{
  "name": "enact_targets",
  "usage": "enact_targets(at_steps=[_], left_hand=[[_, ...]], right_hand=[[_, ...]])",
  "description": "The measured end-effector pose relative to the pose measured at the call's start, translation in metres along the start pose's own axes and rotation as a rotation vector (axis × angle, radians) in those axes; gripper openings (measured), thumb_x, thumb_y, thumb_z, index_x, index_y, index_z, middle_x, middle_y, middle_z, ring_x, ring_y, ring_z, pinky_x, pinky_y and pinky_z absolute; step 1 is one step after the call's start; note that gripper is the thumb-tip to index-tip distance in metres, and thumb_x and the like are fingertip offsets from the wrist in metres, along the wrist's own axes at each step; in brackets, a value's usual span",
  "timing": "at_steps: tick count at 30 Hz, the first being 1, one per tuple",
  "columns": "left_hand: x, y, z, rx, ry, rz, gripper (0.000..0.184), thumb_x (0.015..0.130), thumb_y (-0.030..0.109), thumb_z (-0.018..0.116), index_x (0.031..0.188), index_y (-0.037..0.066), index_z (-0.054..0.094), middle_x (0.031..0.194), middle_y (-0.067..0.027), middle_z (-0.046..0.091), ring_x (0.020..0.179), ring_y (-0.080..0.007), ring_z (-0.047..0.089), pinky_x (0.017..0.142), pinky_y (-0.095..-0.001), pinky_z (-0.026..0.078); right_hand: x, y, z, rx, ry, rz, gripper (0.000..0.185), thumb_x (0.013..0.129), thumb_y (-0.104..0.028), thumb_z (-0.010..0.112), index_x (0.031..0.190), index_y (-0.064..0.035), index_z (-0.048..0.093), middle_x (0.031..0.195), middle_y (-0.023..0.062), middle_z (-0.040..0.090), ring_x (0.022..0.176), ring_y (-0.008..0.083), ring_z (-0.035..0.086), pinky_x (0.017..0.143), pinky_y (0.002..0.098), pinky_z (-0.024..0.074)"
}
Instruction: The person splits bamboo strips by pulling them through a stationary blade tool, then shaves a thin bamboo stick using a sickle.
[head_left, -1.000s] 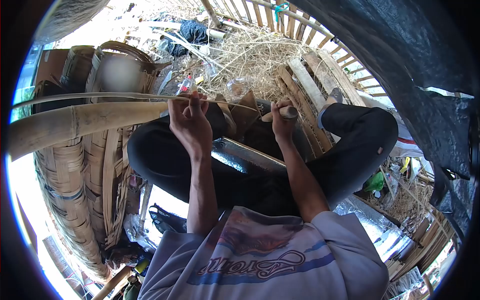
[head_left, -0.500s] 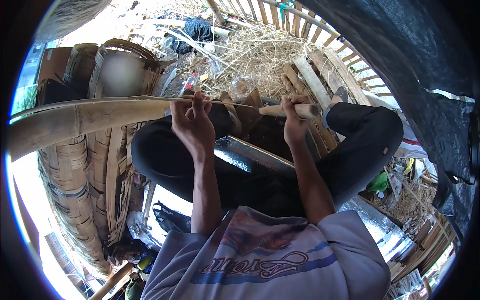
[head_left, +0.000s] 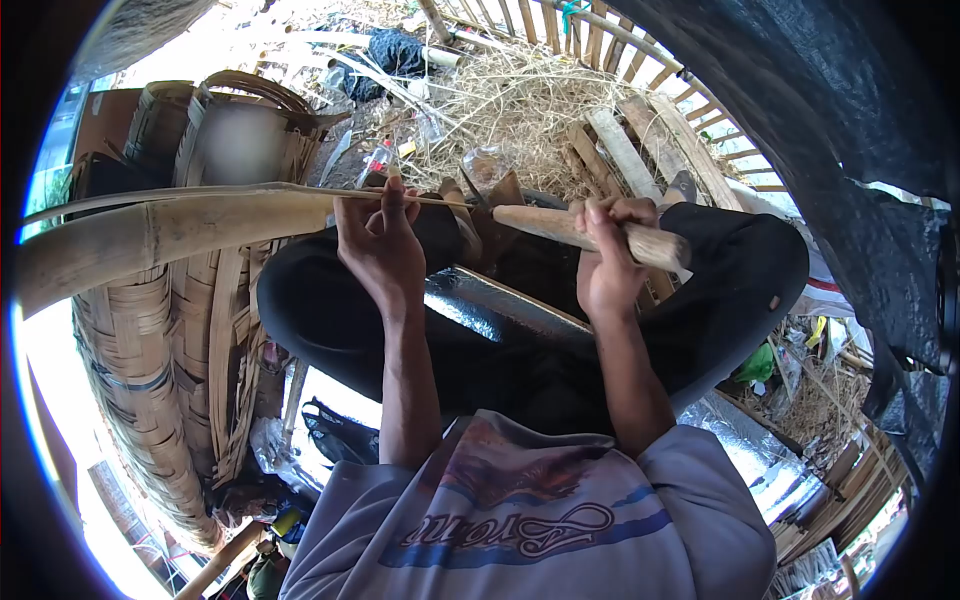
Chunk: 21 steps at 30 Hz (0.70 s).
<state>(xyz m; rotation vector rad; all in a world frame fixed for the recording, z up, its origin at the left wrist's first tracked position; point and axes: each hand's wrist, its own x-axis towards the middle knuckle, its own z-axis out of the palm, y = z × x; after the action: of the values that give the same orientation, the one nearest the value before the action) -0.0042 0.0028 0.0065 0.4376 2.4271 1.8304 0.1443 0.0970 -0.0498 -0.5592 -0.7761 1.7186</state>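
Observation:
My left hand (head_left: 382,240) is closed round a long, thin bamboo strip (head_left: 270,189), with the thumb raised along it. The strip runs off to the left, and its short right end points at the knife. My right hand (head_left: 610,250) grips the thick wooden handle of a knife (head_left: 545,222). The handle's butt sticks out to the right of the fist. A narrow dark blade (head_left: 473,188) shows beyond the handle's left end, close to the tip of the strip. Below the strip lies a wide bamboo pole (head_left: 190,228), ending near my left hand.
Rolled woven bamboo mats (head_left: 150,370) stand at the left. Dry straw (head_left: 530,105) and wooden slats (head_left: 625,150) lie ahead, before a bamboo fence (head_left: 640,45). Black sheeting (head_left: 820,120) hangs at the right. A foil-faced board (head_left: 500,308) rests across my crossed legs.
My right hand has turned and come slightly nearer to me, swinging the handle's butt right and down. The blade now shows near the strip's end. My left hand has shifted slightly left.

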Motion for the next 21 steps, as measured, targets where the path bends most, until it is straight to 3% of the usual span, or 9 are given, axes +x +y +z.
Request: enact_targets(at_steps=[4,7,9,12,13,15,18,19,21], left_hand=[[0.000,-0.009,-0.003,-0.006,0.008,0.008,0.018,0.090,0.010,0.063,0.098,-0.003,0.053,0.085,-0.0081,0.062,0.073,-0.0131,0.065,0.065,-0.0250,0.057],[0.000,-0.012,-0.003,-0.018,0.016,0.024,0.018,0.090,0.010,0.064,0.098,-0.003,0.054,0.085,-0.0076,0.063,0.072,-0.0124,0.065,0.064,-0.0247,0.057],[0.000,-0.009,-0.004,0.001,0.009,0.017,0.019,0.090,0.011,0.064,0.095,-0.003,0.052,0.085,-0.0099,0.062,0.075,-0.0163,0.067,0.064,-0.0259,0.058],[0.000,-0.006,-0.003,0.003,0.013,0.008,0.021,0.090,0.013,0.063,0.093,-0.003,0.049,0.085,-0.0119,0.061,0.078,-0.0204,0.068,0.065,-0.0270,0.060],[0.000,-0.007,-0.004,-0.002,0.026,-0.008,0.022,0.090,0.013,0.063,0.094,-0.003,0.049,0.085,-0.0116,0.061,0.078,-0.0205,0.068,0.065,-0.0267,0.060],[-0.001,-0.005,-0.004,0.017,0.017,-0.002,0.022,0.090,0.013,0.063,0.095,-0.003,0.049,0.085,-0.0116,0.061,0.078,-0.0205,0.069,0.065,-0.0266,0.060],[-0.002,-0.004,0.000,0.010,0.004,0.018,0.022,0.091,0.013,0.063,0.095,-0.003,0.048,0.085,-0.0117,0.060,0.078,-0.0204,0.068,0.064,-0.0263,0.059],[-0.001,-0.004,0.001,0.006,0.003,0.025,0.022,0.091,0.013,0.063,0.095,-0.003,0.048,0.086,-0.0118,0.060,0.077,-0.0203,0.068,0.063,-0.0261,0.059],[-0.001,-0.005,0.000,0.005,-0.001,0.025,0.022,0.091,0.013,0.062,0.095,-0.003,0.048,0.086,-0.0119,0.060,0.078,-0.0204,0.068,0.063,-0.0261,0.060]], right_hand=[[-0.011,-0.041,0.030,0.098,-0.197,-0.159,0.023,0.084,0.012,0.054,0.088,-0.0049,0.039,0.070,0.0085,0.051,0.065,0.0175,0.050,0.070,0.0384,0.0467],[-0.017,-0.038,0.031,0.061,-0.290,-0.191,0.024,0.084,0.012,0.055,0.089,-0.0048,0.038,0.072,0.0094,0.053,0.067,0.0177,0.052,0.075,0.0397,0.0478],[-0.019,-0.008,0.017,-0.152,-0.232,-0.183,0.022,0.084,0.009,0.060,0.088,-0.0043,0.042,0.078,0.0094,0.057,0.069,0.0129,0.051,0.071,0.0283,0.0469],[-0.022,0.019,-0.003,-0.215,-0.062,-0.068,0.022,0.084,0.006,0.064,0.086,-0.0050,0.045,0.080,0.0075,0.058,0.069,0.0078,0.050,0.063,0.0237,0.0440],[-0.021,-0.004,0.005,-0.282,-0.115,-0.038,0.024,0.084,0.010,0.055,0.092,-0.0073,0.041,0.077,0.0069,0.048,0.073,0.0181,0.052,0.075,0.0367,0.0454],[-0.018,-0.039,0.027,-0.013,-0.226,-0.101,0.020,0.087,0.004,0.051,0.093,-0.0101,0.038,0.075,0.0050,0.046,0.072,0.0180,0.049,0.077,0.0421,0.0421],[-0.023,-0.066,0.041,0.029,-0.367,-0.185,0.017,0.088,-0.001,0.048,0.091,-0.0129,0.035,0.074,0.0041,0.045,0.071,0.0181,0.046,0.077,0.0428,0.0384],[-0.020,-0.057,0.040,0.067,-0.373,-0.274,0.023,0.086,0.010,0.051,0.091,-0.0058,0.036,0.073,0.0099,0.052,0.064,0.0175,0.050,0.065,0.0404,0.0453],[-0.024,-0.026,0.027,-0.001,-0.292,-0.245,0.022,0.085,0.010,0.054,0.091,-0.0046,0.038,0.075,0.0100,0.054,0.068,0.0177,0.053,0.071,0.0403,0.0477]])
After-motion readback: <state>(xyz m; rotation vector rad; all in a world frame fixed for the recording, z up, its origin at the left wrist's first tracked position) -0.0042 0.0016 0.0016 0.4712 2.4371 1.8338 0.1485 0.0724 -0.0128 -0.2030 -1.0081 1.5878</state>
